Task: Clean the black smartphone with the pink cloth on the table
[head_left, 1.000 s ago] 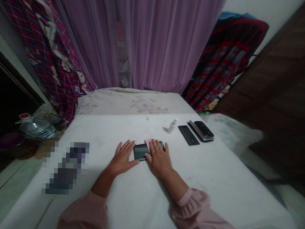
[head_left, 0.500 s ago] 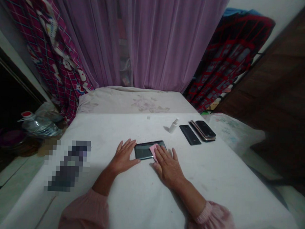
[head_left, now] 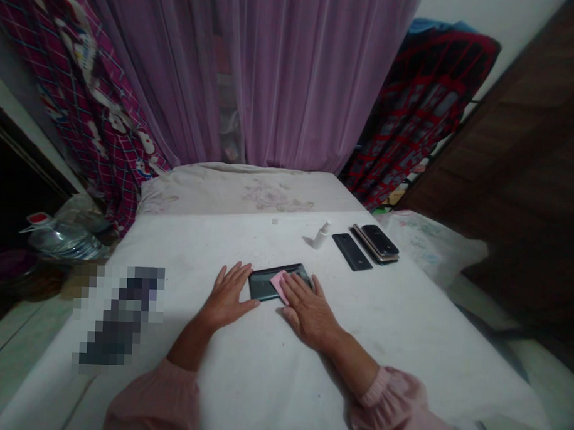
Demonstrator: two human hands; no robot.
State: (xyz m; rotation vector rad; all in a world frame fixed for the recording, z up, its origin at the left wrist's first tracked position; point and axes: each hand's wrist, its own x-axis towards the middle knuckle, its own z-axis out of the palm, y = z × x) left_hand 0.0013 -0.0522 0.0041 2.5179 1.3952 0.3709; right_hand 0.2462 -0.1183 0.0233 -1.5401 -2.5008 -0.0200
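A dark, glossy smartphone [head_left: 262, 288] lies flat on the white-covered table in front of me. At its left end, my left hand [head_left: 228, 294] holds it, with the thumb at the near corner and the fingers at the far corner. A folded pink cloth [head_left: 278, 282] rests on the phone's surface. Pressing that cloth down from above, my right hand [head_left: 309, 308] lies with extended fingers over the phone's right half and hides part of both. Beyond the right hand stands a small white spray bottle [head_left: 321, 236].
Right of the bottle lies a black phone or back panel [head_left: 352, 252], beside a stack of phones [head_left: 380, 242]. A blurred-out dark object [head_left: 121, 316] is on the table's left side. A large clear bottle [head_left: 63, 237] stands off the left edge. Purple curtains [head_left: 291, 83] hang behind.
My right hand and the pink cloth have shifted slightly left along the phone. My left hand keeps its place at the phone's end. The whole view has shifted a little.
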